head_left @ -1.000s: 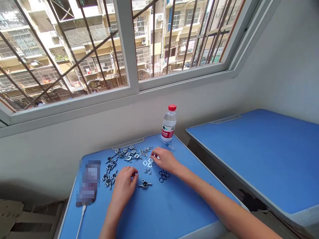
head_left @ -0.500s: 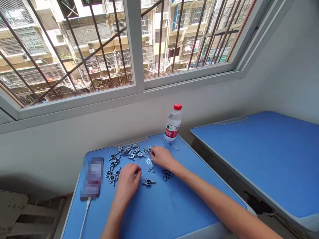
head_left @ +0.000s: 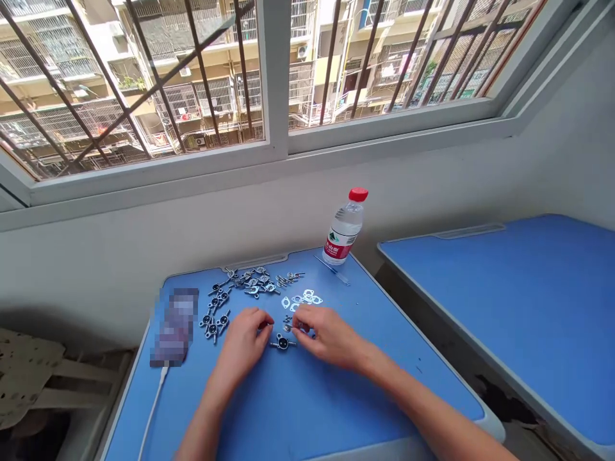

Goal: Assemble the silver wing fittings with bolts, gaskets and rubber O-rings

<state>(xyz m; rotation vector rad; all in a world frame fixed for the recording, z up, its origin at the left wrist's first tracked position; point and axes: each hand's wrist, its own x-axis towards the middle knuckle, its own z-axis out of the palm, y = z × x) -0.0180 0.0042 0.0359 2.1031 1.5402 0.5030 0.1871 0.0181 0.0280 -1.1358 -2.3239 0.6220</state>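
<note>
A small metal fitting with a dark round centre (head_left: 283, 343) lies on the blue table between my hands. My left hand (head_left: 250, 330) is at its left, fingers curled, thumb and forefinger a little apart with nothing between them. Just right of the fitting, my right hand (head_left: 324, 330) has its thumb and fingers curled together near a small metal piece (head_left: 287, 327); what it holds, if anything, is too small to name. Flat metal plates (head_left: 310, 297) lie behind my right hand. The black rings are hidden by that hand.
Several metal fittings (head_left: 254, 282) are heaped at the back, more with dark centres (head_left: 212, 330) at left. A phone (head_left: 177, 326) with a white cable (head_left: 154, 406) lies left. A red-capped bottle (head_left: 344, 232) and a pen (head_left: 332, 269) stand and lie at the back right. Another blue table (head_left: 504, 307) is at right.
My right hand has come from the small parts at the back toward me, beside the single fitting. The flat plates it covered now show. The camera view has shifted a little.
</note>
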